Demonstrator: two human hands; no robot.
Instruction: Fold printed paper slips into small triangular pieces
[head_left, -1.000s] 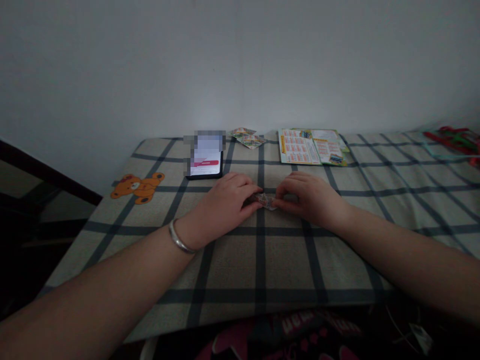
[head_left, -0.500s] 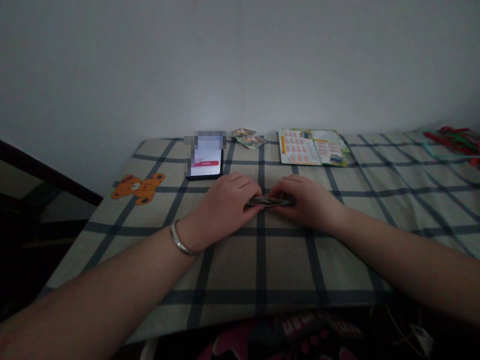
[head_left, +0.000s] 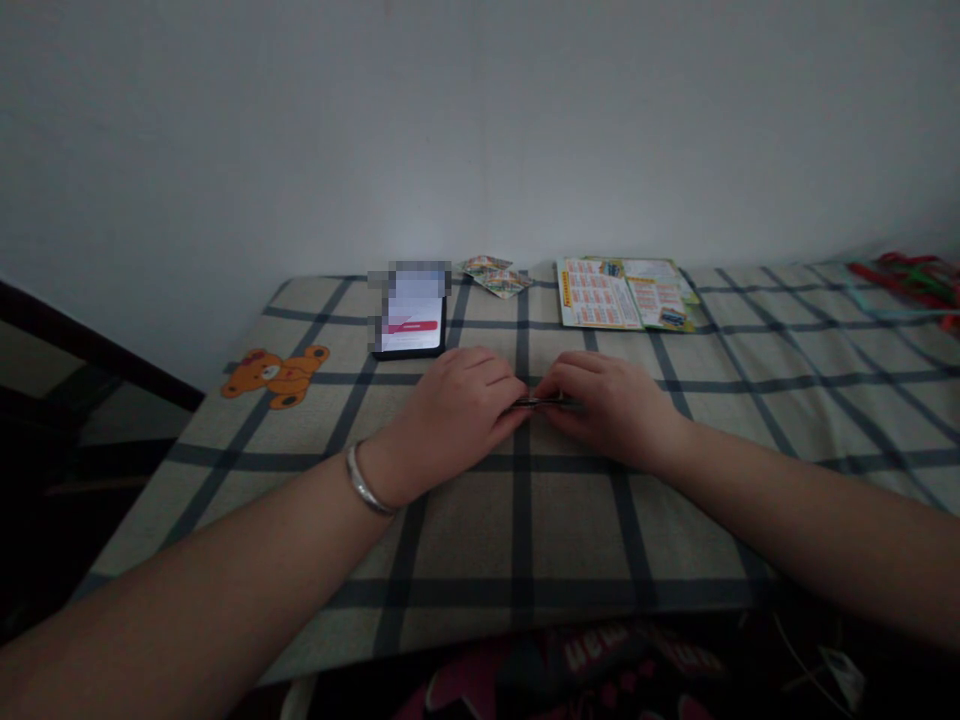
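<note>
Near the middle of the table, a thin stack of cards (head_left: 534, 402) is held almost edge-on, so its faces do not show. My left hand (head_left: 472, 400), with a silver bangle on its wrist, pinches the left end between thumb and fingers. The right end is gripped the same way by my right hand (head_left: 600, 405). My fingertips nearly meet and cover most of the cards. Beyond my hands lie two small printed cards (head_left: 501, 282), one partly over the other. A printed calendar sheet or booklet (head_left: 600, 295) lies farther right.
A lit phone (head_left: 411, 335) is at the back left, before the wall. An orange bear cutout (head_left: 281, 377) lies near the table's left edge. Red and green strips (head_left: 915, 285) sit at the far right. A checked cloth (head_left: 465, 540) covers the table.
The cards have closed together: their edges were spread with a gap and now make one thin line. My hands have drawn slightly closer to each other.
</note>
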